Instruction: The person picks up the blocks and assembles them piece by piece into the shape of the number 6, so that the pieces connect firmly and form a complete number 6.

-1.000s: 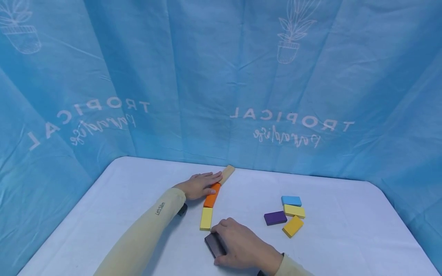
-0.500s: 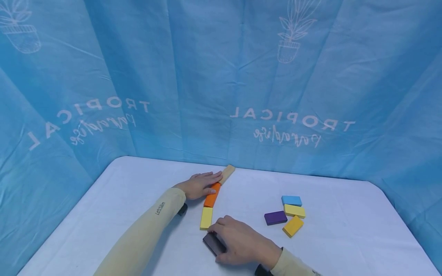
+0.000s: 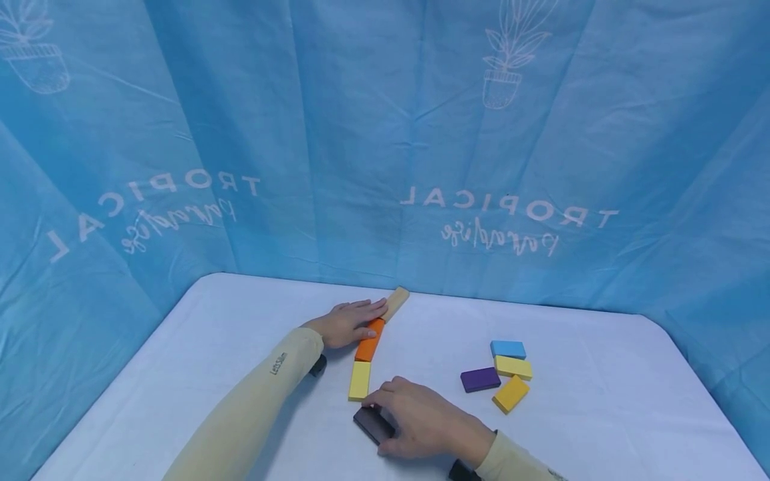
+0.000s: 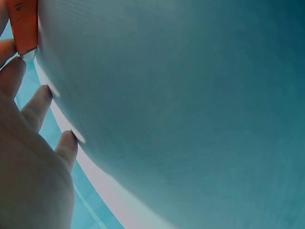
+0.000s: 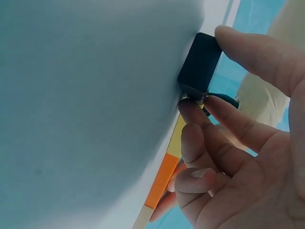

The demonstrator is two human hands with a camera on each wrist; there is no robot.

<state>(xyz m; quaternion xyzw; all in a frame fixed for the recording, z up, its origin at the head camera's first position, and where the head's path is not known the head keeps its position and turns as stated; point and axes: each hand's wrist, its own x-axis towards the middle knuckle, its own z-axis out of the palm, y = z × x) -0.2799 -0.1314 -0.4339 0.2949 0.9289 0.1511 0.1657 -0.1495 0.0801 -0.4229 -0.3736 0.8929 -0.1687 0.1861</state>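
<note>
In the head view my left hand (image 3: 345, 324) lies with straight fingers at the joint of an orange block (image 3: 369, 342) and a natural wood block (image 3: 396, 304). A pale yellow block (image 3: 359, 381) continues that line toward me. At its near end my right hand (image 3: 421, 421) pinches a black block (image 3: 373, 425), which lies at a slant. The right wrist view shows the thumb on one end of this black block (image 5: 200, 64) and fingertips on the other. In the left wrist view the orange block (image 4: 25, 24) sits at the fingertips of the left hand (image 4: 33, 157).
To the right lie a light blue block (image 3: 508, 349), a yellow block (image 3: 513, 367), an amber block (image 3: 510, 394) and a dark purple block (image 3: 480, 379), close together. A white cloth covers the table (image 3: 601, 401). A blue printed curtain (image 3: 361, 133) hangs behind and at the sides.
My right hand has shifted the black block slightly left and away from me, closer to the pale yellow block's near end. The left hand has stayed in place.
</note>
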